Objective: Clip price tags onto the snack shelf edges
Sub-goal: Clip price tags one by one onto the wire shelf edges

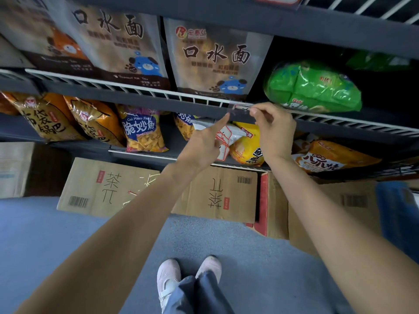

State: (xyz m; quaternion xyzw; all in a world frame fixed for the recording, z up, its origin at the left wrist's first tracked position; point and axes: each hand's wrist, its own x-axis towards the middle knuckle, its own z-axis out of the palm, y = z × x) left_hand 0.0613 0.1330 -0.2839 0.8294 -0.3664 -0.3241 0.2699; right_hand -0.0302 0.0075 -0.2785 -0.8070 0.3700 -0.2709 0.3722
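Observation:
A clear plastic price tag holder (239,109) sits on the front edge of the middle wire shelf (140,92). My right hand (273,130) pinches its right end between thumb and fingers. My left hand (205,141) points its index finger up at the holder's left end, while its other fingers curl round a bundle of red-and-white price tags (226,138). The tag holder is partly hidden by my fingers.
Brown noodle bags (210,60) and a green snack bag (313,87) stand on the middle shelf. Orange and yellow snack bags (142,130) fill the shelf below. Cardboard boxes (108,184) lie on the blue floor under the shelves. A blue crate (399,214) stands at the right.

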